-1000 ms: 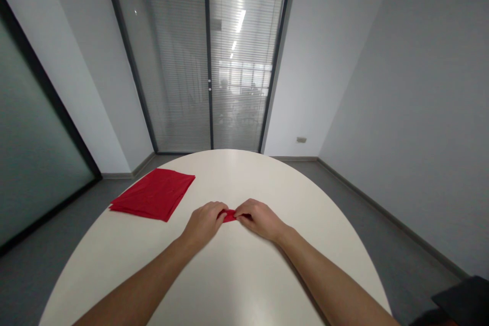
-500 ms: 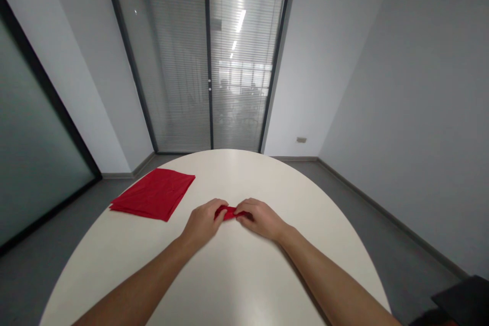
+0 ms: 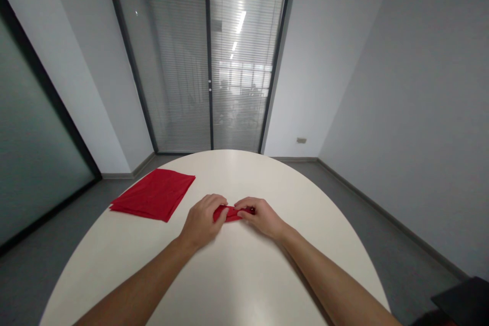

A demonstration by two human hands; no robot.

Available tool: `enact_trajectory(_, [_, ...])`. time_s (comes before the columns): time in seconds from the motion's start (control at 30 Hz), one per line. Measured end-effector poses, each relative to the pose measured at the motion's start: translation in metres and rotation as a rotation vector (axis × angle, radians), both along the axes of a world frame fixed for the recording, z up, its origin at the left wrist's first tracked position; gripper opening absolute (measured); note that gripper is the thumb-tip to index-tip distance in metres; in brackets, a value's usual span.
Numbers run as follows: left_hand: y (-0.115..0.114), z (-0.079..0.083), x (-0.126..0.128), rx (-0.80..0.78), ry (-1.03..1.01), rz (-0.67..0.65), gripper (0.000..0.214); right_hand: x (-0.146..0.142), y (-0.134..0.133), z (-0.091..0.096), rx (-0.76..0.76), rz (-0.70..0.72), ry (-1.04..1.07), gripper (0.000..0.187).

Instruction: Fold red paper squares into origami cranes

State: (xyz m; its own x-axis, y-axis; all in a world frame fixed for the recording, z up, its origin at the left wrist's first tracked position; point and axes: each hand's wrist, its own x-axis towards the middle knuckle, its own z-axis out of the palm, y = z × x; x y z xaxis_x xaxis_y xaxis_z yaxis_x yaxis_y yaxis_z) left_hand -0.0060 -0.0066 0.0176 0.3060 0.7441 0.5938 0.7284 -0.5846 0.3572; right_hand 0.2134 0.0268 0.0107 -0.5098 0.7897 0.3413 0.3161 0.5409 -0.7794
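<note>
A narrow folded strip of red cloth [image 3: 231,214] lies across the middle of the white round table [image 3: 237,275], between my two hands. My left hand [image 3: 203,220] is closed on its left end, thumb in front and fingers behind. At the other end, my right hand [image 3: 260,216] pinches the strip between thumb and fingers. Parts of both ends are hidden under my fingers. To the left, a flat stack of red cloths [image 3: 155,194] rests near the table's far left edge, touched by neither hand.
Beyond the table stands a glass partition with blinds [image 3: 240,112] in a dark frame. A frosted glass panel [image 3: 34,137] is at left, a plain wall [image 3: 416,112] at right. Something black [image 3: 466,300] shows at the lower right, beside the table.
My fingers have shifted slightly on the strip, and a little more of the red cloth shows between and under them. The stack at left has stayed put.
</note>
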Motion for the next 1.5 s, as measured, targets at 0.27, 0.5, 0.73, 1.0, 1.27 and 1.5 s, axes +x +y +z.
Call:
enact_trajectory(0.27, [0.008,-0.011,0.0,0.047,0.156,-0.042,0.013,0.002,0.0,-0.002,0.079,-0.027,-0.171,0.021])
enact_trajectory(0.5, [0.008,-0.011,0.003,0.009,0.254,-0.06,0.012,0.002,0.0,-0.005,0.241,-0.042,-0.28,0.019])
enact_trajectory(0.73, [0.008,-0.01,0.004,0.025,0.307,-0.068,0.015,0.0,-0.002,-0.001,0.382,-0.076,-0.372,0.016])
enact_trajectory(1.0, [0.0,-0.002,0.009,0.006,0.436,-0.088,0.02,0.001,-0.002,-0.002,0.401,-0.06,-0.48,0.023])
enact_trajectory(1.27, [-0.004,-0.005,0.012,-0.076,0.436,-0.068,0.025,0.009,-0.005,0.009,0.462,0.06,-0.575,0.031])
enact_trajectory(1.5, [-0.007,-0.011,0.013,-0.15,0.436,-0.042,0.041,0.001,-0.011,0.018,0.436,-0.05,-0.689,0.03])
